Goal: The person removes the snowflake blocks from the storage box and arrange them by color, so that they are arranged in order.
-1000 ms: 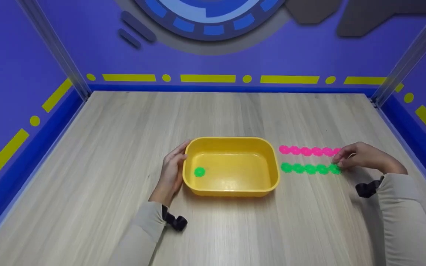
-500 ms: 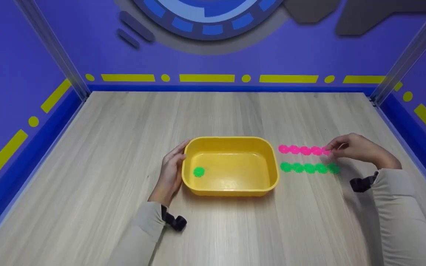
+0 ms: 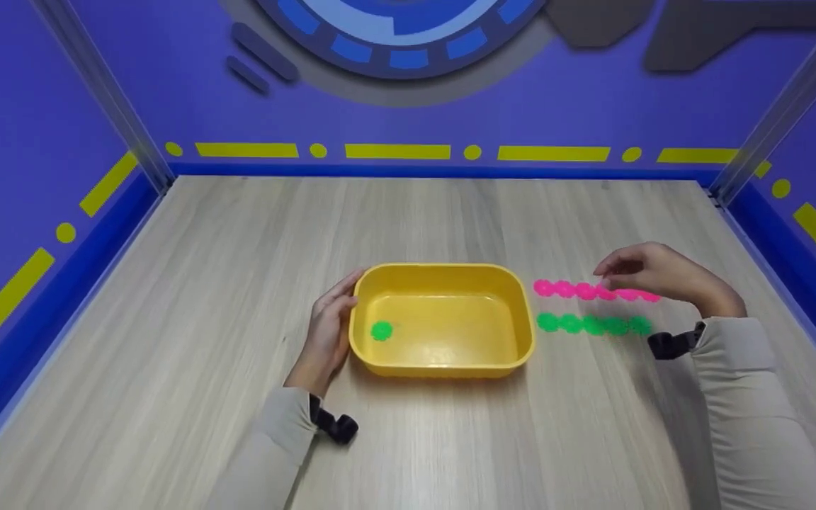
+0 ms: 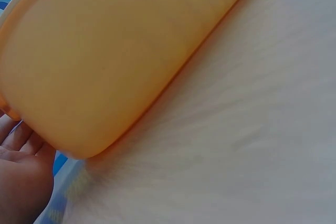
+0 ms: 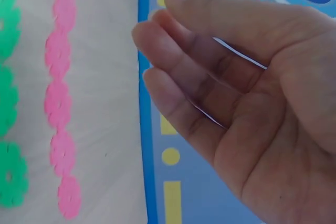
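A yellow plastic tub (image 3: 443,370) stands mid-table in the head view. My left hand (image 3: 329,329) rests against its left side, fingers along the outer wall; in the left wrist view the palm shows beside the tub (image 4: 105,66). Inside the tub lies one green flower-shaped disc (image 3: 381,331). To its right run a row of pink flower-shaped discs (image 3: 564,288) and, nearer me, a row of green ones (image 3: 572,324). My right hand (image 3: 663,276) hovers at the pink row, covering part of it. In the right wrist view its fingers (image 5: 173,56) are loosely bent, with nothing visible between them.
The wooden table top (image 3: 252,234) reaches back to a blue wall (image 3: 380,120) with yellow markings. Side walls rise at left and right. A black wrist camera (image 3: 337,427) sits on the left sleeve, another camera (image 3: 671,345) on the right.
My right hand has moved from the right end of the green row to the pink row, then left along it. The right end of the pink row shows again. The left hand stays put.
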Motion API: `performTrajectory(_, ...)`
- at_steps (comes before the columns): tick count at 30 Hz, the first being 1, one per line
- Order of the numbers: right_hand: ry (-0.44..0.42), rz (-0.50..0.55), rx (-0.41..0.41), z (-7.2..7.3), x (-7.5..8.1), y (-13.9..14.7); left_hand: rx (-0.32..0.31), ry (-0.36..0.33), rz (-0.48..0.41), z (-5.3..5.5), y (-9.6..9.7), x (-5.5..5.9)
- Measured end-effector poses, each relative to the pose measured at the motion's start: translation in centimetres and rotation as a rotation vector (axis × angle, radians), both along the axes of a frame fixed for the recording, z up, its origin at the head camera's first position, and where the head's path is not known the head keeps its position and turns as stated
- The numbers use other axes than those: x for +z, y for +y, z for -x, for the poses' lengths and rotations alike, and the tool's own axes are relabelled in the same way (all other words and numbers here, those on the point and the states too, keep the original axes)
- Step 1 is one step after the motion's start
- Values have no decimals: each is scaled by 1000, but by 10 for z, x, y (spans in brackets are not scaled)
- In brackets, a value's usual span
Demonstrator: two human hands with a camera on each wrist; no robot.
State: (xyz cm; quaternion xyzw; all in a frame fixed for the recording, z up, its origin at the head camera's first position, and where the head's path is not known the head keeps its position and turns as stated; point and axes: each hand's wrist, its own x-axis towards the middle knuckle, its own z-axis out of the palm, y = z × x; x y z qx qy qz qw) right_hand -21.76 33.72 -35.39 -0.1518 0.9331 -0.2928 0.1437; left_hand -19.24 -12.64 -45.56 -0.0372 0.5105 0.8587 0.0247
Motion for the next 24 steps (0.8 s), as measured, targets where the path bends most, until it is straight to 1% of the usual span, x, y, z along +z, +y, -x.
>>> performTrajectory(8, -2, 37, 35, 2, 8, -24, -7, 21, -9, -1, 0, -1)
performTrajectory(17, -18, 58, 74, 11, 13, -50, -7, 24, -4, -1, 1, -2)
performTrajectory(24, 12, 55, 111, 14, 20, -70, 3, 17, 6, 0, 1, -3)
